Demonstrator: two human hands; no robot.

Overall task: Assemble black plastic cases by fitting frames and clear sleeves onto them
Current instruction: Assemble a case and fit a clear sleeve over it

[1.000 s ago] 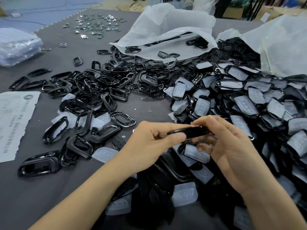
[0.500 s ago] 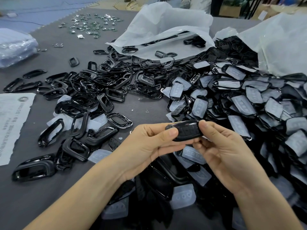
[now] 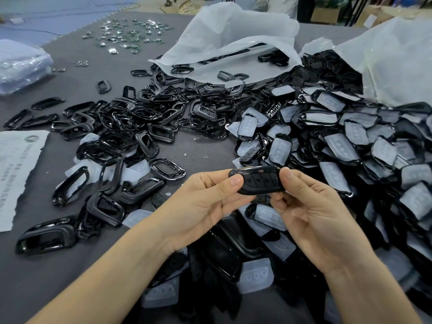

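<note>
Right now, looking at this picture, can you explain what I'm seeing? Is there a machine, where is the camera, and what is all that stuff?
There is no machine. These are a person's two bare hands, filmed by a camera worn on the head, looking forward and down. The left hand and right hand hold one black case between them, a grip on each end. On the grey table lie loose black frames to the left, a heap of cases with clear sleeves to the right, and white bags behind.
</note>
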